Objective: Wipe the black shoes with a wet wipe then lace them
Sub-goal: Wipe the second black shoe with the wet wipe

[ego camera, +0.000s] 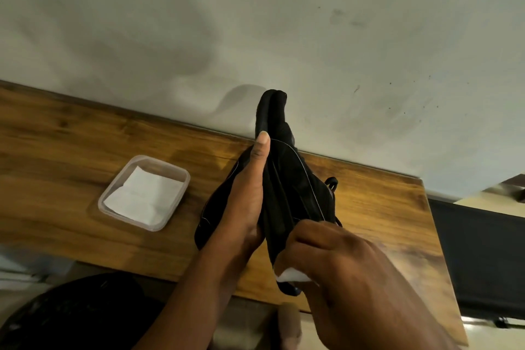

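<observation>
left hand (pixel 244 207) grips a black fabric shoe (pixel 292 179) upright above the brown wooden counter (pixel 71 136); right hand (pixel 335 261) pinches a white wet wipe (pixel 292 275) against its lower end; wiping seems under way, lacing not yet done; a clear plastic tub (pixel 113 193) holds another wipe

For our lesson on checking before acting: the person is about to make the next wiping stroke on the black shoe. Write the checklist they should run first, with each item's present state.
1. Left hand grips the black shoe and holds it up: ok.
2. Right hand presses the wet wipe against the shoe: ok.
3. Spare wipe ready in the clear container on the table: ok.
4. Wipe in hand damp and clean enough: cannot tell, mostly hidden by the fingers.
5. Laces out of the wipe's path: cannot tell; only a lace loop shows behind the shoe.
</observation>
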